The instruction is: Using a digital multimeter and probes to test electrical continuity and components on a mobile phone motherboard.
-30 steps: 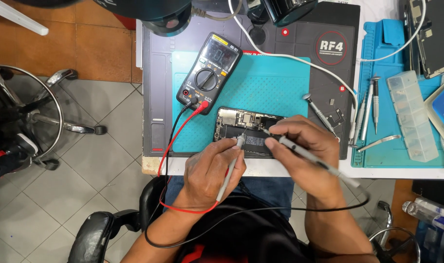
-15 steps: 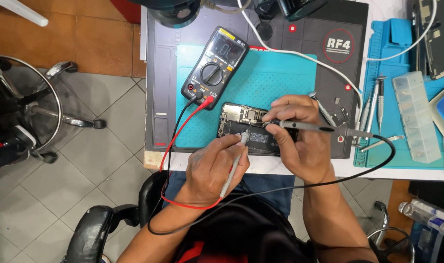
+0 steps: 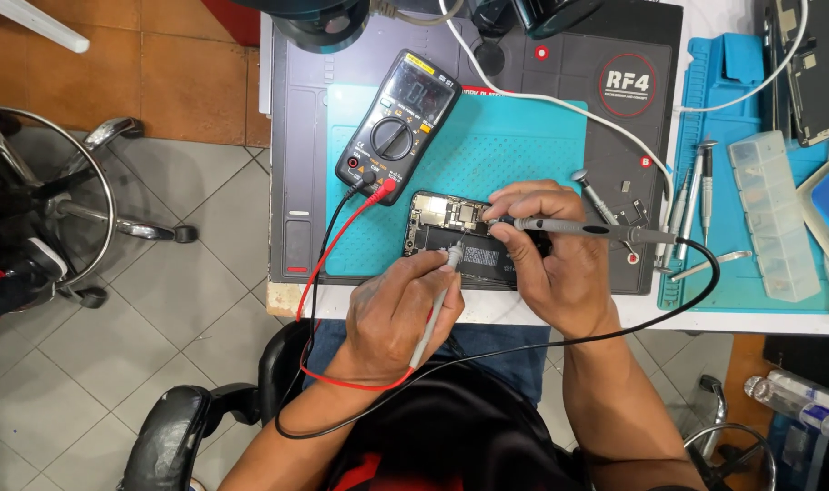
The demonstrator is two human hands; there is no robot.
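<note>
Two hands work over an opened phone (image 3: 460,244) that lies on a teal mat (image 3: 514,155) near the front edge of the workbench (image 3: 560,314), its insides facing up. The left hand (image 3: 401,314) is closed around a grey probe (image 3: 437,300), held like a pen, with the tip pressed down on the phone's board near its middle. The right hand (image 3: 555,264) pinches a second probe (image 3: 578,229) between thumb and fingers, the handle lying almost level and pointing off to the right, the tip meeting the phone close to the first one. Both grips are tight, fingers curled fully round the handles. A red lead (image 3: 328,273) and a black lead (image 3: 669,309) run from the probes; they plug into a black meter (image 3: 398,127) that sits tilted at the top left corner of the mat, just beyond the phone. Screwdrivers (image 3: 696,195) and tweezers (image 3: 710,265) lie on a blue tray (image 3: 733,73) to the right, beside a clear parts box (image 3: 774,214). A stool (image 3: 60,209) stands on the tiled floor at the left
</note>
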